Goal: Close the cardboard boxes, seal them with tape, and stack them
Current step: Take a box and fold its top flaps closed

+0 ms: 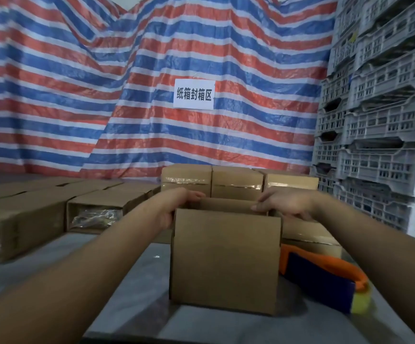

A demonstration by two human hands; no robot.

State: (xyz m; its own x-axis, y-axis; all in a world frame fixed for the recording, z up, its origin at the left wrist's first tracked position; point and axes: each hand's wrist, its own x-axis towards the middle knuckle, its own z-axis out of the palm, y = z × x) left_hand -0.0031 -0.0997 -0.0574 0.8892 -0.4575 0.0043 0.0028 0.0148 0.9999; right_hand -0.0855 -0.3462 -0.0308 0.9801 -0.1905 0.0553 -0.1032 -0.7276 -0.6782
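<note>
An open cardboard box [225, 259] stands upright on the grey table [137, 281] right before me, its near flap raised. My left hand [176, 207] grips the box's upper left edge. My right hand [283, 203] holds the far flap at the top right corner, fingers curled over it. An orange and blue tape dispenser [323, 276] lies on the table to the right of the box. Behind the box stand three taped boxes [236, 182] in a row.
Several unsealed boxes [94, 214] lie on their sides at the left, plastic-wrapped contents showing. Grey plastic crates [380, 120] are stacked high at the right. A striped tarp with a white sign [193, 94] hangs behind.
</note>
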